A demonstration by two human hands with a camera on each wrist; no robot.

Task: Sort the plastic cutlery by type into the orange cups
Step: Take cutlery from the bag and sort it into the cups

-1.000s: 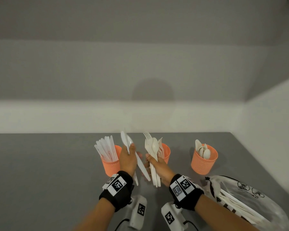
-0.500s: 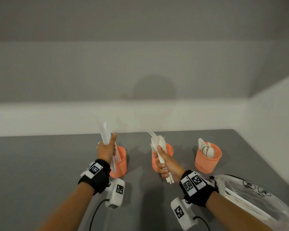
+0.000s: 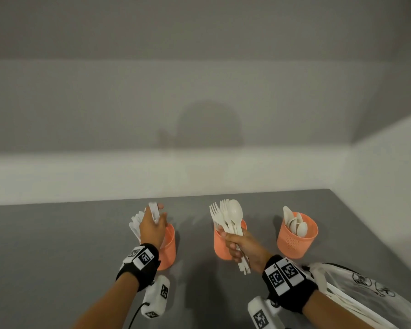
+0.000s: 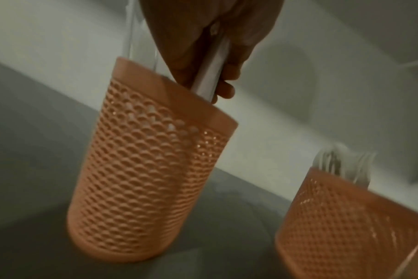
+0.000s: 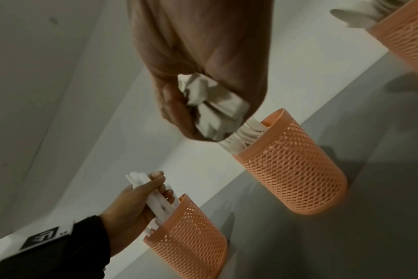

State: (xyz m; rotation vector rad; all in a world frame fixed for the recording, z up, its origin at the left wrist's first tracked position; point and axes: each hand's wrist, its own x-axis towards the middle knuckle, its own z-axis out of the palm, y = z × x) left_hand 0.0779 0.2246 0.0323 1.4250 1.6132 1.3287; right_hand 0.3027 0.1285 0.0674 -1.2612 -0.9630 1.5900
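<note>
Three orange cups stand in a row toward the far right part of the grey table [image 3: 57, 245]: the left cup [image 3: 167, 249], the middle cup [image 3: 220, 245] and the right cup [image 3: 297, 236], which has spoons in it. Half a second ago the left hand [image 3: 151, 230] held its white knife [image 3: 154, 211] raised above the left cup; it has now come lower, its fingers curled round the knife, whose lower end sits at the cup's rim, seemingly just inside, though the wrist view is blurred there. More white knives [image 3: 135, 224] stand in that cup behind the hand. The right hand [image 3: 239, 243] has changed little: it grips a bundle of forks and spoons [image 3: 228, 216] by the handles, tines and bowls upward, in front of the middle cup, which already holds forks. A second ago both hands were close together between the left and middle cups; they are now well apart. Near the table's front right corner lies a clear plastic bag [image 3: 365, 295] with more white cutlery inside and a dark printed drawing on it, too small to read. Both wrists wear black bands [image 3: 140, 260] with square black-and-white coded markers, and white camera units bearing similar markers hang below; no readable words show anywhere.
</note>
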